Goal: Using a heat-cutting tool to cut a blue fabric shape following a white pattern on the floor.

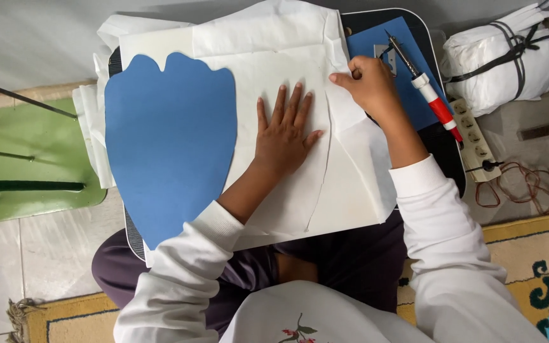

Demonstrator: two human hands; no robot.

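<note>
View from above a seated person's lap, described from left to right. At the far left a green board (30, 149) lies on the tiled floor with dark thin rods across it. Next comes a large blue template (169, 143), flat, with a scalloped top edge and a rounded, tapering lower end; it rests on the left part of a stack of white fabric (268, 76) spread over a dark lap table (443, 149). Just right of the template, the left hand (284, 130) lies palm down on the white fabric, fingers straight and slightly apart, pressing the cloth flat and gripping nothing. Further right, the right hand (370, 82) is curled at the fabric's right edge, thumb and forefinger pinched together on a fold of the cloth. Behind that hand a blue sheet (376, 38) lies on the table's far corner, and a red and white soldering-style tool (430, 95) with a thin metal tip rests across it, beside the hand but apart from it. At the right, on the floor, a cream power strip (474, 143) has a reddish cable (528, 184) coiled next to it, and above it sits a white cloth bundle (506, 57) tied with dark straps. A patterned rug (541, 254) shows at the lower right
</note>
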